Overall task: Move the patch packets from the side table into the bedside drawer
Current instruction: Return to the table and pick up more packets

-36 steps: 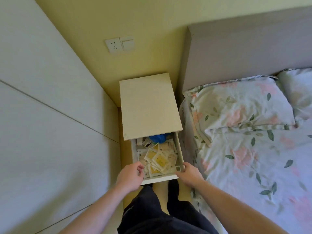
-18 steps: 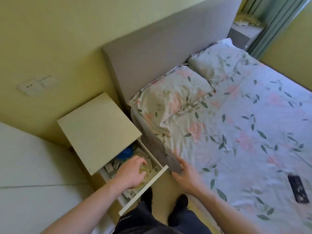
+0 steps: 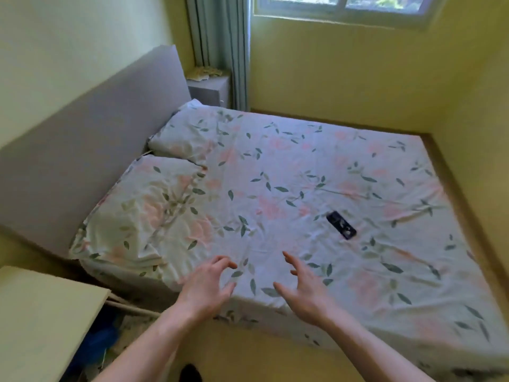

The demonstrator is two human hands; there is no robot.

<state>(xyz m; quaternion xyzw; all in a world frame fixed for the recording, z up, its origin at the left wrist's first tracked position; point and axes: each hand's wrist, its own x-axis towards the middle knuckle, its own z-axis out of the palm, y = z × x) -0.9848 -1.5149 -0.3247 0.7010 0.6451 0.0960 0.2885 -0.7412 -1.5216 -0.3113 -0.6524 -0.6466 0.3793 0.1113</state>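
Both hands hang over the near edge of the bed [image 3: 316, 172], holding nothing. The left hand [image 3: 205, 289] has its fingers [image 3: 224, 261] spread and loosely curled; the right hand [image 3: 304, 290] has its fingers spread and nearly straight. At lower left the bedside drawer [image 3: 121, 304] stands open under the pale tabletop [image 3: 41, 321], its contents too blurred to make out. More patch packets [image 3: 205, 73] lie heaped on the grey side table [image 3: 210, 91] beyond the bed by the curtain [image 3: 220, 45]. A dark phone [image 3: 341, 225] lies on the sheet.
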